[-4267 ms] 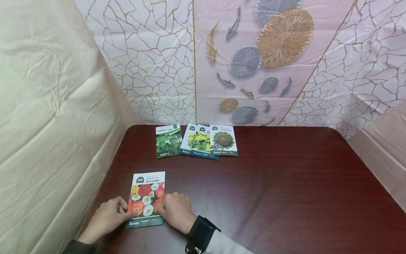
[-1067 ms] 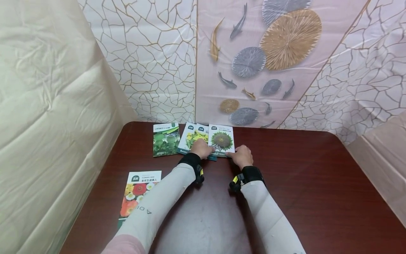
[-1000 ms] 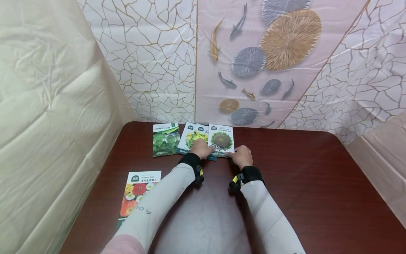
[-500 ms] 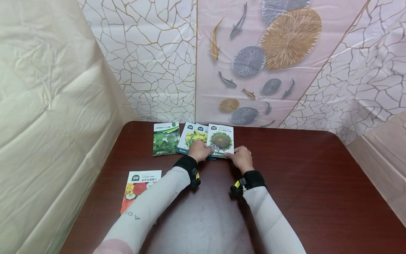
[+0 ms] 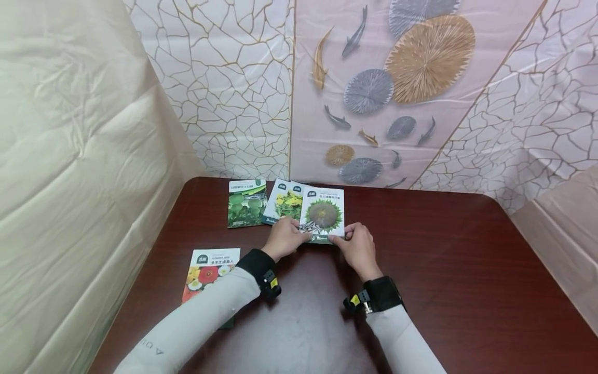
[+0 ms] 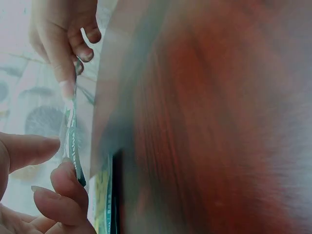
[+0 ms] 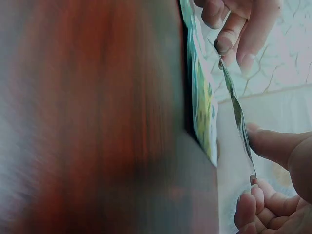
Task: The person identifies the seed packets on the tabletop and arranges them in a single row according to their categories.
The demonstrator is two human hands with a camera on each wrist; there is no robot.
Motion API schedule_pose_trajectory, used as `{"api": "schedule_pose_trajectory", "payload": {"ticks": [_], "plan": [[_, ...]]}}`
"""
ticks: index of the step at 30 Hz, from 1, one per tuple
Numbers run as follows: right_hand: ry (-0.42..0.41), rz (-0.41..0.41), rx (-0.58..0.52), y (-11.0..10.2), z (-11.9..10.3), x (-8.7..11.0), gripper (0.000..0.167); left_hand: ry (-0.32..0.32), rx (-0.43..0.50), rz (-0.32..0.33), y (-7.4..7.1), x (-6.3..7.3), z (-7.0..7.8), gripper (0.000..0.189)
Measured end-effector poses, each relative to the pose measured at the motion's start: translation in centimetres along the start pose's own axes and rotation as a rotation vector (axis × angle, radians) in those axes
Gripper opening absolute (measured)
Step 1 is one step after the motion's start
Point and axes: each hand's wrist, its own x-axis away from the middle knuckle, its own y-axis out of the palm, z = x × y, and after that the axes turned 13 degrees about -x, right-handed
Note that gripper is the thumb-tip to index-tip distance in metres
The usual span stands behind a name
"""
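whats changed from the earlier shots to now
The left-hand grip and right-hand grip have let go of the poppy seed packet and now pinch the sunflower seed packet, lifted off the table and drawn nearer. The poppy seed packet, green vegetable packet and yellow-flower packets appear unmoved.

Cloth-screened bench (image 5: 467, 259), staged indoors

Looks like a small recording corner. Draped on the left with plain, creased cream cloth (image 5: 79, 114); hung behind with white, gold-crackled cloth (image 5: 224, 93) and a pink panel (image 5: 369, 120) printed with fish (image 5: 320, 67) and round discs (image 5: 427, 59). Furnished in dark red-brown wood grain, with rounded far corners. Hinting at filming: black wrist straps (image 5: 385, 294) with small devices (image 5: 270, 284).
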Motion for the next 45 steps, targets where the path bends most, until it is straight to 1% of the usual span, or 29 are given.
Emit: {"api": "schedule_pose_trajectory", "payload": {"ticks": [5,8,14,18,21,23,27,32,35,37,41,45], "plan": [[-0.046,0.015,-0.014,0.1,-0.7,2.3,0.044,0.059,0.019,0.001,-0.9,2.8,-0.7,0.043],[-0.081,0.028,-0.025,0.0,-1.2,3.9,0.043,0.076,0.033,0.009,-1.6,4.8,-0.8,0.042],[-0.145,0.074,-0.069,-0.4,-2.3,7.3,0.041,0.103,-0.004,0.064,-3.0,8.9,-0.4,0.038],[-0.174,0.106,-0.085,-0.5,-3.2,9.6,0.04,0.138,-0.015,0.095,-3.5,11.3,-0.7,0.037],[-0.204,0.15,-0.087,-0.7,-3.8,11.0,0.04,0.168,-0.031,0.124,-3.6,12.8,-0.7,0.037],[-0.241,0.183,-0.087,-0.7,-4.1,11.9,0.04,0.176,-0.042,0.142,-3.7,13.8,-0.6,0.036],[-0.355,0.234,-0.088,-0.6,-4.5,13.4,0.042,0.17,-0.039,0.15,-4.1,15.7,-0.8,0.036],[-0.457,0.268,-0.077,-0.2,-4.9,14.7,0.044,0.176,-0.038,0.174,-4.6,17.5,-0.9,0.037],[-0.485,0.271,-0.069,0.1,-5.0,15.1,0.044,0.17,-0.033,0.199,-5.0,18.2,-0.9,0.034],[-0.489,0.256,-0.069,0.3,-5.0,15.2,0.044,0.163,-0.033,0.209,-5.1,18.5,-1.1,0.032],[-0.434,0.202,-0.045,1.2,-4.9,15.2,0.044,0.131,-0.036,0.204,-5.2,18.7,-2.1,0.029],[-0.351,0.129,0.018,2.7,-4.8,15.1,0.042,0.062,-0.052,0.168,-5.2,18.8,-3.8,0.029]]}}
